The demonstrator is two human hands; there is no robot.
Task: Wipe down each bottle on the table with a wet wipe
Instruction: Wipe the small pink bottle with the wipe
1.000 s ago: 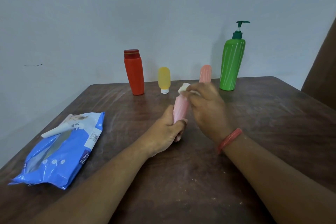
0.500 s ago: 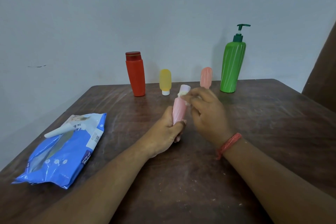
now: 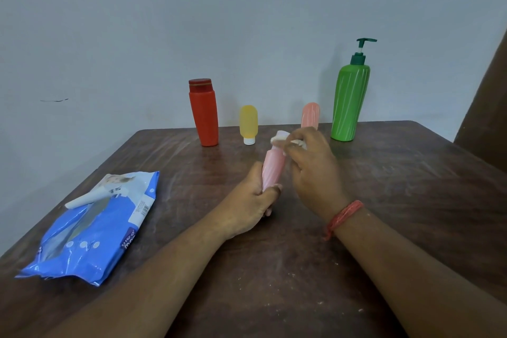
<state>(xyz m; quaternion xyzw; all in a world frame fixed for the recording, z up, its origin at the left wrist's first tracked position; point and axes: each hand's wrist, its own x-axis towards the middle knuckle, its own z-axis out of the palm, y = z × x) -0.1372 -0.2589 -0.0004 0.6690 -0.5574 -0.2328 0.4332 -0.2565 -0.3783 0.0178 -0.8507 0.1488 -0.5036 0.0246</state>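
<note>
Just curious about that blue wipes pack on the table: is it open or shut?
Open. The blue wipes pack lies flat with its white flap lifted, baring the opening beneath.

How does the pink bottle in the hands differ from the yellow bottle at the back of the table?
The pink bottle is tilted and off the table, gripped low by the left hand; the yellow bottle stands untouched on its white cap. The right hand presses a wet wipe to the pink bottle's top; nothing touches the yellow one. The pink bottle looks ribbed, the yellow smooth. Both are small and rounded.
</note>
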